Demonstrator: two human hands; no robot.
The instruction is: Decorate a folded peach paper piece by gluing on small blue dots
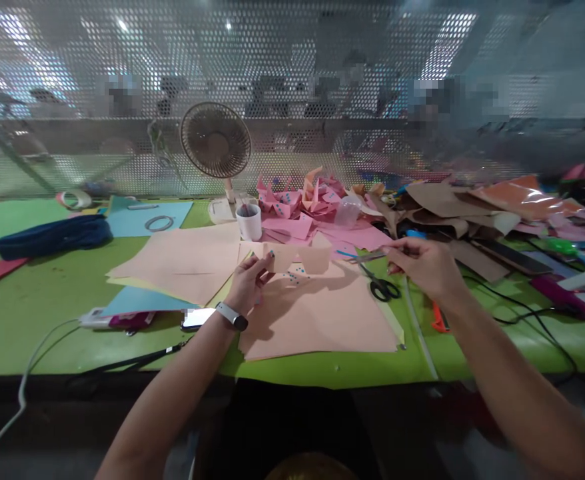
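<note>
My left hand, with a watch on its wrist, pinches the left end of a small folded peach paper piece. Thumb and fingers of my right hand are closed on a slim grey tool, which looks like tweezers and points left toward the folded piece. Under both hands lies a stack of large peach sheets. Several tiny blue dots are scattered on it below the folded piece. Black-handled scissors rest beside the stack, near my right hand.
Behind the sheets stand a white cup and a small fan. Pink folded papers are heaped at the back. A phone lies by my left forearm; an orange cutter and black cables lie on the right.
</note>
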